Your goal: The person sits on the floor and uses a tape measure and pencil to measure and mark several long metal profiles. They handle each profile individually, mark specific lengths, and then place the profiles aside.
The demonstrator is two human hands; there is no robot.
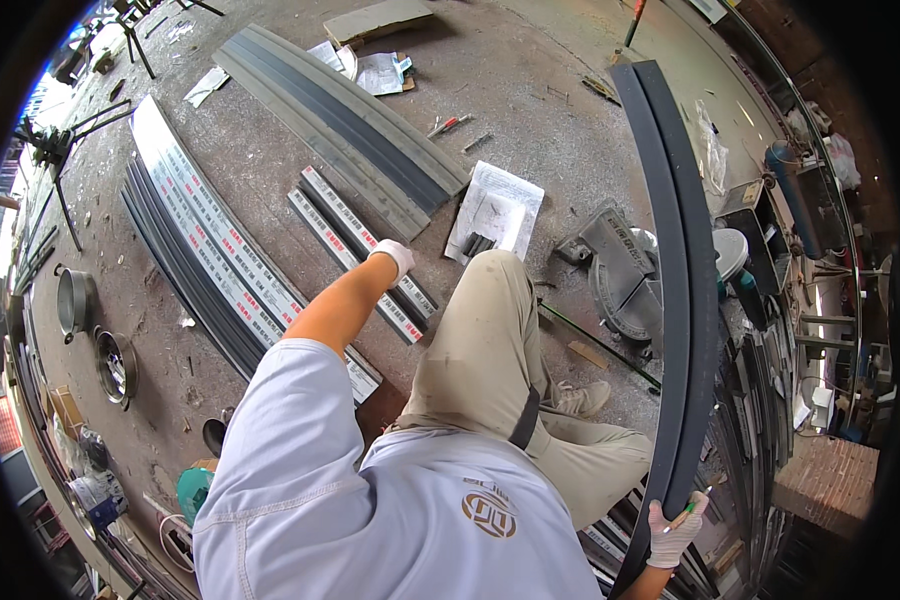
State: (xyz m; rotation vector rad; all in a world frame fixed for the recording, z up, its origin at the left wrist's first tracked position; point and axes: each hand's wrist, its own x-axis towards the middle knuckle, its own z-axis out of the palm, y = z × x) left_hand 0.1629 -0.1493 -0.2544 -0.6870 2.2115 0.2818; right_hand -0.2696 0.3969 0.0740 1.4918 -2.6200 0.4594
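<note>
My left hand (392, 256), in a white glove, reaches down to two short metal profile bars (345, 228) with striped protective film lying side by side on the concrete floor; it rests on the nearer one. My right hand (677, 527), also gloved, grips a long dark grey profile (682, 260) that runs from my side far up across the floor. A thin green stick is pinched in that same hand. My bent knee (490, 330) in beige trousers sits between the two hands.
Long film-wrapped profiles (205, 235) and a wide dark panel (340, 125) lie on the floor at left. A mitre saw (620, 275) stands by my knee. White paper with small parts (497, 210), metal pots (75, 300) and stacked profiles (760, 420) surround me.
</note>
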